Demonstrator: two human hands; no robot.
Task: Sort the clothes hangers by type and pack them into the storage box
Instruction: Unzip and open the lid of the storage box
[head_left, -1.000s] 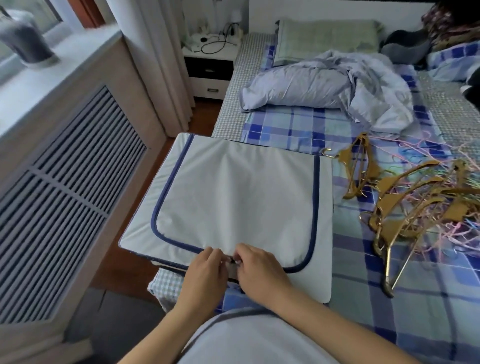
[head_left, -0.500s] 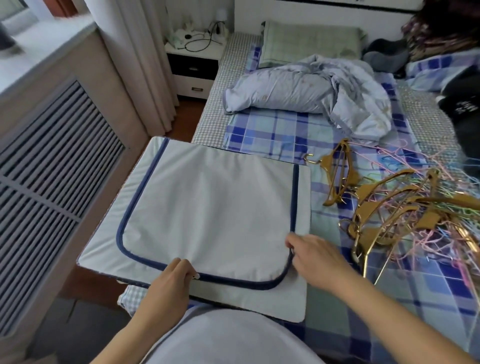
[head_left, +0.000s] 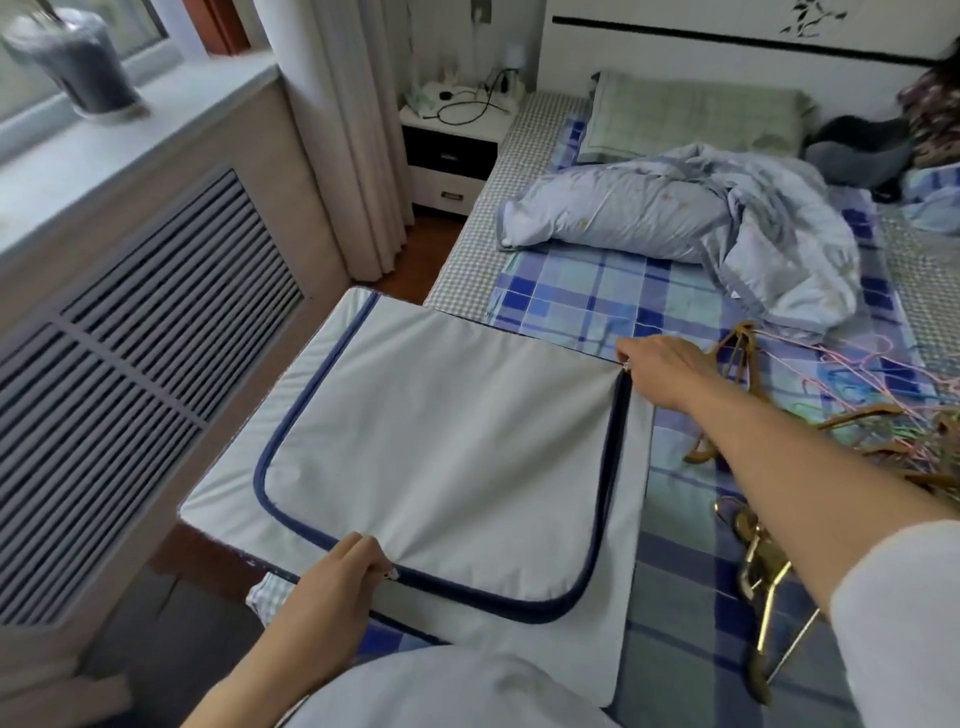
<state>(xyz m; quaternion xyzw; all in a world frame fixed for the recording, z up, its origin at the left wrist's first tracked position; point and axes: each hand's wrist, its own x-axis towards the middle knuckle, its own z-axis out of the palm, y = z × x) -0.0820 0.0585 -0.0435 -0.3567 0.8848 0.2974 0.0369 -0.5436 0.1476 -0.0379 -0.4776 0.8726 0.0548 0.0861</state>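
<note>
On the blue plaid bed (head_left: 597, 291) lies a flat white fabric storage box with navy zipper trim (head_left: 441, 436). Left hand (head_left: 332, 587) pinches its near edge; right hand (head_left: 660, 369) pinches the zipper pull at its far right corner. Gold and pastel hangers (head_left: 753, 561) pile right of the box.

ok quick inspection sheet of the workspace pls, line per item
surface: bed with blue plaid sheet
job's things: storage box flat on the bed edge, lid zip open down its right side; hangers, wooden and thin coloured, in a tangled pile to its right
clutter: crumpled quilt, pillow
grippers: left hand holds the lid's near edge; right hand pinches the zip pull at the far right corner
cables: black cord on the nightstand
surroundings: curtain, radiator cover, windowsill
</note>
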